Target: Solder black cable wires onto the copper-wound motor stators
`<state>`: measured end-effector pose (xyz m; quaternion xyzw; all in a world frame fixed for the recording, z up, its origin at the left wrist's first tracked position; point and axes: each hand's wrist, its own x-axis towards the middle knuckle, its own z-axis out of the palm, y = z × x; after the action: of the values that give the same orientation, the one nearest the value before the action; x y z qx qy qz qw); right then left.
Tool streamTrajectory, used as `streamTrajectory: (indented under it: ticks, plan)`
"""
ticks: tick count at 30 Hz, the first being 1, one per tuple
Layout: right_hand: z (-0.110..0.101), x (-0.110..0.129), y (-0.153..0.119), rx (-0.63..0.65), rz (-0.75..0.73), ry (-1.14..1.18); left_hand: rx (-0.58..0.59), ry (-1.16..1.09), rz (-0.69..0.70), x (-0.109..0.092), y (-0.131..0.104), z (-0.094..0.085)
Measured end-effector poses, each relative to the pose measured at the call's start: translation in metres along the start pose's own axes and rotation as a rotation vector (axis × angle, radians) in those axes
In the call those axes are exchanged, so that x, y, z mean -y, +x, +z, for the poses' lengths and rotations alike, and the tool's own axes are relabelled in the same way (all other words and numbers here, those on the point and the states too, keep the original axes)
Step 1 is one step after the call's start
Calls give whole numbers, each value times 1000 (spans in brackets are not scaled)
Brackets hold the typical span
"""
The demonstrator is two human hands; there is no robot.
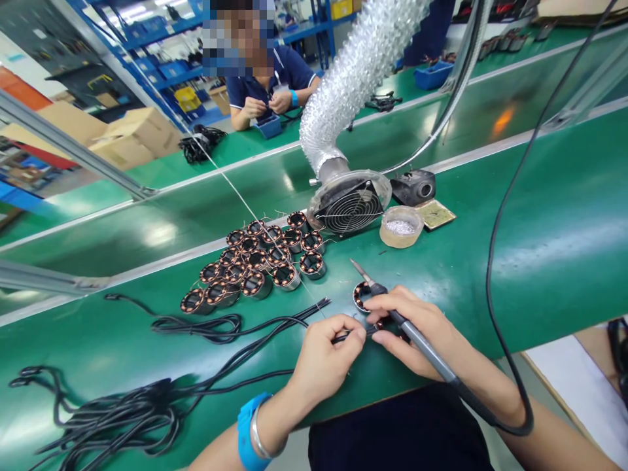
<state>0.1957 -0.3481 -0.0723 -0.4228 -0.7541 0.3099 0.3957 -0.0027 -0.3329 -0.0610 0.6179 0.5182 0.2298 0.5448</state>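
Observation:
My left hand (330,350) pinches a black cable (343,336) near its end, just left of my other hand. A soldering iron (417,340) lies in my right hand (417,327), its tip pointing up and left over the bench. The fingertips of that hand also reach down to a small part beside the cable end, mostly hidden. Right behind them sits a motor stator (362,297) with copper windings, partly covered by the fingers. Several more stators (255,285) stand grouped at the back left, thin wire ends sticking out.
Black cables (118,418) lie coiled at the left. Behind my hands stand a fume extractor fan (350,206) with a silver duct (358,72), a round dish (401,227) with shiny bits, and a sponge tray (436,214). Across the partition, a person (269,85) handles small parts.

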Motion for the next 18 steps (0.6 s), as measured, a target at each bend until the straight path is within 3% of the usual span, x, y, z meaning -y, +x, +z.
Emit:
streamTrajectory:
  ticks: [13, 18]
  plan:
    - [-4, 3, 5, 65, 66, 29, -10, 29, 13, 0, -1, 1]
    - [6, 4, 1, -54, -12, -46, 41, -75, 7, 3, -6, -1]
